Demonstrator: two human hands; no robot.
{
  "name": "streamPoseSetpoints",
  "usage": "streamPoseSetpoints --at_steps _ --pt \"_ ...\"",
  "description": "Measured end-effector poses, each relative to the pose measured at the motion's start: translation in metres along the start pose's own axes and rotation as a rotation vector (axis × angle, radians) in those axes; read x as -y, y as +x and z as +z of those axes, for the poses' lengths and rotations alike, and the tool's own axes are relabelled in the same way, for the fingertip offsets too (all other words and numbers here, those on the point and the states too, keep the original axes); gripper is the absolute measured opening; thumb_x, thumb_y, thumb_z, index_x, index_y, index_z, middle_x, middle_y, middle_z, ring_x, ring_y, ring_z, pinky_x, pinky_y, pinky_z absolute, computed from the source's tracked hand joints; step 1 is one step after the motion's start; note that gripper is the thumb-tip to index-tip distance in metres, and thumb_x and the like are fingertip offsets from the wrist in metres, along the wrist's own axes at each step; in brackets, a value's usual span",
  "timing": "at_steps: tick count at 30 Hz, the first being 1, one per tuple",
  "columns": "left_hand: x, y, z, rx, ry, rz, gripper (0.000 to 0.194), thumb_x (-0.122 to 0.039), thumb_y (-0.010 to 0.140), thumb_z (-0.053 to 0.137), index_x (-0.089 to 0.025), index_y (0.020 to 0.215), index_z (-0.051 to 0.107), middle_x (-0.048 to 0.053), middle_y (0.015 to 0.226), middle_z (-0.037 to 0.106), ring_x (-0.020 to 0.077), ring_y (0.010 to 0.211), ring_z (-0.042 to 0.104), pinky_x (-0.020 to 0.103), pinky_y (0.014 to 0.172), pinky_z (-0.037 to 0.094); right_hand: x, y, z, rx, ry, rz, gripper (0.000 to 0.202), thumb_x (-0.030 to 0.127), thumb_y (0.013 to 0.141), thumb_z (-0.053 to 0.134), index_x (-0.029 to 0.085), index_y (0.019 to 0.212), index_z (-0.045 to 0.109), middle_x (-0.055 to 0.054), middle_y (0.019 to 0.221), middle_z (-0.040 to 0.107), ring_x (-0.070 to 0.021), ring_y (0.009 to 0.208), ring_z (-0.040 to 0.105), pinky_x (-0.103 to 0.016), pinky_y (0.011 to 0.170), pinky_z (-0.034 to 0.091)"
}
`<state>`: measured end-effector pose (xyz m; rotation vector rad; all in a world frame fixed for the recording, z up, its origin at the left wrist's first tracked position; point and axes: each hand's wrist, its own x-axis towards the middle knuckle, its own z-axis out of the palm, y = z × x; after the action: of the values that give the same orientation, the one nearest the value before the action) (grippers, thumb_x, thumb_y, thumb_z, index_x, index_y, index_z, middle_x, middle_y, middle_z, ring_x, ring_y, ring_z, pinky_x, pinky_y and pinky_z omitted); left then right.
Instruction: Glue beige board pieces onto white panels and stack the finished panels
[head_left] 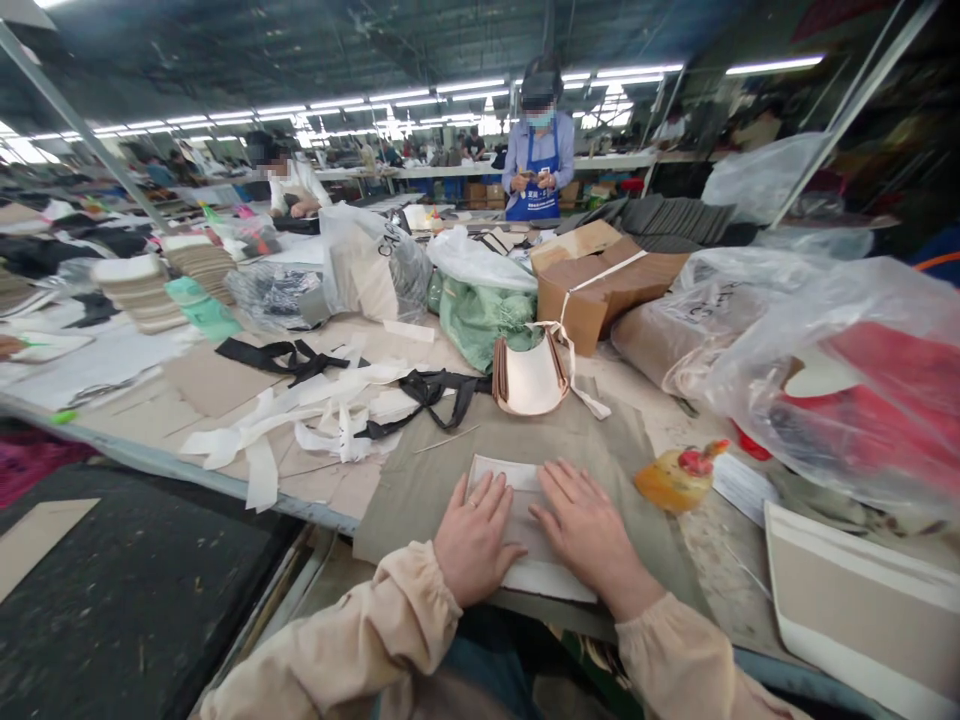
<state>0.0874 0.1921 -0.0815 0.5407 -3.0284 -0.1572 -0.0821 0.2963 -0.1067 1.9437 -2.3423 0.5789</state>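
Both of my hands rest flat on a pale rectangular panel (525, 520) that lies on a grey-green sheet (405, 490) at the table's front edge. My left hand (476, 535) covers the panel's left side, fingers stretched out, a ring on one finger. Over the right part lies my right hand (589, 520), its fingers spread towards the top edge. Neither hand grips anything. Much of the panel is hidden under them. Just beyond stands a bundle of curved, cream-faced pieces (531, 375) with a pale strap trailing from it.
Right of my hands sits a small yellow container with a red top (679, 478). White strips (330, 410) and black straps (435, 395) lie to the left. Behind are a cardboard box (600, 285) and plastic bags (862, 340). Across the table stands a person in a blue apron (541, 165).
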Motion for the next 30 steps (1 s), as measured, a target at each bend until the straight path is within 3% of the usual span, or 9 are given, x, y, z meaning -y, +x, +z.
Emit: streamPoseSetpoints --at_steps 4,8,20,24,30 --pt "0.001 0.000 0.009 0.051 0.001 0.012 0.080 -0.067 0.083 0.025 -0.010 0.137 0.033 0.016 0.145 0.029 0.0309 0.135 0.020 0.060 0.106 0.007 0.009 -0.005 0.010 0.120 -0.005 -0.059 0.052 0.043 0.089 0.044 0.013 0.132 0.044 -0.009 0.136 0.044 -0.0263 0.127 0.033 -0.048 0.109 0.016" --pt "0.007 0.000 0.011 0.086 -0.015 0.004 0.085 -0.071 0.081 0.019 -0.009 0.139 0.030 0.017 0.145 0.028 0.0313 0.135 0.019 0.064 0.105 0.001 0.008 -0.005 0.016 0.161 -0.010 -0.057 0.055 0.047 0.089 0.042 0.014 0.134 0.041 -0.009 0.138 0.041 -0.0276 0.127 0.033 -0.053 0.108 0.011" --pt "0.013 0.001 0.013 0.065 0.000 -0.067 0.085 -0.074 0.077 0.027 -0.014 0.137 0.034 0.021 0.144 0.028 0.0339 0.133 0.023 0.067 0.102 0.001 0.010 -0.004 0.015 0.185 -0.012 -0.061 0.055 0.047 0.090 0.040 0.013 0.134 0.040 -0.008 0.140 0.038 -0.0271 0.128 0.031 -0.051 0.109 0.012" --pt "0.012 0.001 0.015 0.034 0.036 -0.074 0.084 -0.071 0.078 0.031 -0.012 0.137 0.034 0.020 0.145 0.027 0.0335 0.135 0.019 0.065 0.104 -0.001 0.011 -0.003 0.015 0.176 -0.022 -0.065 0.055 0.046 0.090 0.041 0.014 0.134 0.040 -0.009 0.140 0.038 -0.0277 0.128 0.031 -0.051 0.108 0.013" --pt "0.013 0.002 0.021 0.046 0.039 0.007 0.076 -0.063 0.084 0.029 -0.012 0.140 0.029 0.014 0.146 0.026 0.0298 0.136 0.017 0.060 0.107 -0.002 0.011 -0.003 0.017 0.163 -0.029 -0.071 0.054 0.046 0.091 0.039 0.013 0.134 0.042 -0.010 0.139 0.039 -0.0282 0.128 0.031 -0.051 0.108 0.013"
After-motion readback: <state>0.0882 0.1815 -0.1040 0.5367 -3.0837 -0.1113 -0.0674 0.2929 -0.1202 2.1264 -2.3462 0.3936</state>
